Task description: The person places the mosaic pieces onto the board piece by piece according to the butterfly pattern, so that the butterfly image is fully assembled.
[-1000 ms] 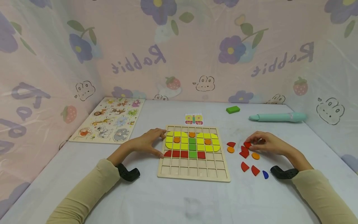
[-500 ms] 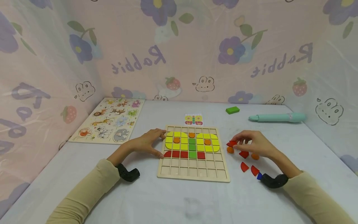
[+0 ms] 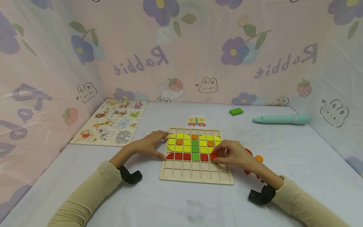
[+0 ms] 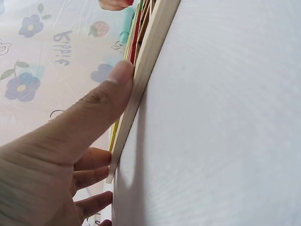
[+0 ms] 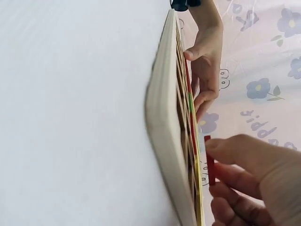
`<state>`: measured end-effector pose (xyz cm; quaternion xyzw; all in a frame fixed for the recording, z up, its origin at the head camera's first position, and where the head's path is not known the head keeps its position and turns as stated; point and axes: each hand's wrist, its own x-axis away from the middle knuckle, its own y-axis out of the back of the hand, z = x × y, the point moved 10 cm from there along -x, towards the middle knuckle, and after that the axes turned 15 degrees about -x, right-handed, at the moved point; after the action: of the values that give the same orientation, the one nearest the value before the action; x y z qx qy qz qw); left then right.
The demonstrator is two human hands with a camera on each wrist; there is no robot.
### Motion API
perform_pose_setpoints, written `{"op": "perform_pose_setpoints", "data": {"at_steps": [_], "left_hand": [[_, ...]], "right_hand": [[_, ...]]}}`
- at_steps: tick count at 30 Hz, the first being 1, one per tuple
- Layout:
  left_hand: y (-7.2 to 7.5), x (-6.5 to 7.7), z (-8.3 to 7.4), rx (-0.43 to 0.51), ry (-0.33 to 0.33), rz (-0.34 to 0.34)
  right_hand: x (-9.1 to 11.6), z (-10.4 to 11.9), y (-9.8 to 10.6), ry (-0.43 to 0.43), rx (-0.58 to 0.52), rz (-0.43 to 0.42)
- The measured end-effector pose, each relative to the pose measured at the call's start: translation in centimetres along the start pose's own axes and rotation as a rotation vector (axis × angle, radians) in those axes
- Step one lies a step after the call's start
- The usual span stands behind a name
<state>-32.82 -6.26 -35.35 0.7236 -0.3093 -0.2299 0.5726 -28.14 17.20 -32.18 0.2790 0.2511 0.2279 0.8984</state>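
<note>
A wooden grid board (image 3: 177,173) lies on the table, with yellow, orange, green and red flat pieces set in its cells. My left hand (image 3: 149,145) rests against the board's left edge, thumb and fingers touching the rim, as the left wrist view also shows. Over the board's right half, my right hand (image 3: 233,154) pinches a flat red piece (image 3: 214,156) between thumb and fingers, beside the red square at the end of the row. The right wrist view shows this red piece (image 5: 209,161) edge-on, slightly apart from the board. Its full outline is partly covered by fingers.
Right of the board lie an orange disc (image 3: 259,158) and loose red pieces (image 3: 248,151), partly hidden by my right arm. Behind the board is a butterfly pattern card (image 3: 196,121). An animal puzzle (image 3: 109,123), a green block (image 3: 236,111) and a mint-green pen-shaped object (image 3: 281,119) stand farther off.
My right hand has moved left from the loose pieces to above the board, carrying a red piece. The left hand has stayed at the board's edge.
</note>
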Motion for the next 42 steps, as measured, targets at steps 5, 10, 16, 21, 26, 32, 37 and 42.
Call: {"op": "perform_pose_setpoints", "data": {"at_steps": [5,10,16,21,26,32,37,42], "left_hand": [[-0.1,-0.1,0.1,-0.005,0.001,0.002],[-0.2,-0.1,0.3,0.001,0.005,0.004],[-0.3,-0.1,0.3,-0.003,0.014,0.009],[-0.3,-0.1,0.3,0.004,0.019,0.01],[-0.3,-0.1,0.3,0.003,0.032,0.015],[-0.2,0.1,0.1,0.005,0.021,0.011],[-0.4,0.0,0.2,0.007,0.019,0.01],[-0.4,-0.1,0.4,0.011,0.025,0.005]], "right_hand": [[-0.1,-0.4,-0.6,-0.018,0.024,0.017],[-0.2,-0.7,-0.9,-0.045,0.034,0.046],[-0.2,-0.4,-0.9,-0.017,0.023,0.049],[-0.2,-0.4,0.4,-0.018,0.053,0.005],[0.2,-1.6,4.6,-0.077,0.139,-0.097],[1.6,-4.8,7.4,-0.166,0.187,-0.034],[2.2,-6.1,6.6,-0.123,0.043,0.121],[2.2,-5.9,5.3,-0.032,-0.032,0.227]]}}
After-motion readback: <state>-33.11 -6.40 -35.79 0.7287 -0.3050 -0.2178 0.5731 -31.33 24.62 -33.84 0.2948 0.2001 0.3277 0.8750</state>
